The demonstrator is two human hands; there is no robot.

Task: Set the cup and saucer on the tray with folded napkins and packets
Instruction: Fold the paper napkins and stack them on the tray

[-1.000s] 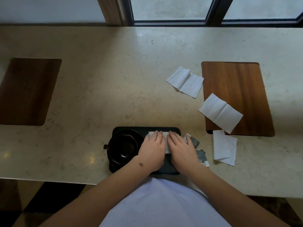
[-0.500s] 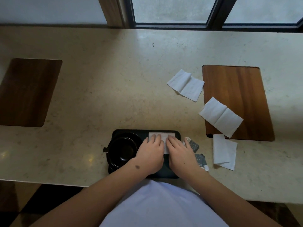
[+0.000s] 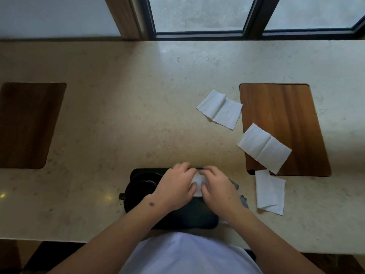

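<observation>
A black tray (image 3: 185, 220) lies at the near edge of the stone counter. On its left part stands a black cup (image 3: 141, 187) on a black saucer (image 3: 128, 202), with a small handle sticking out to the left. My left hand (image 3: 175, 186) and my right hand (image 3: 217, 188) meet over a white napkin (image 3: 198, 182) at the tray's far edge, their fingers curled on it. Grey packets (image 3: 235, 185) peek out just right of my right hand, partly hidden.
Three loose white napkins lie to the right: one (image 3: 220, 108) on the counter, one (image 3: 263, 148) across the corner of a wooden board (image 3: 286, 115), one (image 3: 269, 191) near the tray. Another wooden board (image 3: 27, 123) lies at the left. A window frame lines the far edge.
My hands were flat on the napkin; now the fingers have curled and drawn toward the tray's far edge, bunching or folding the napkin. The view has tilted down slightly.
</observation>
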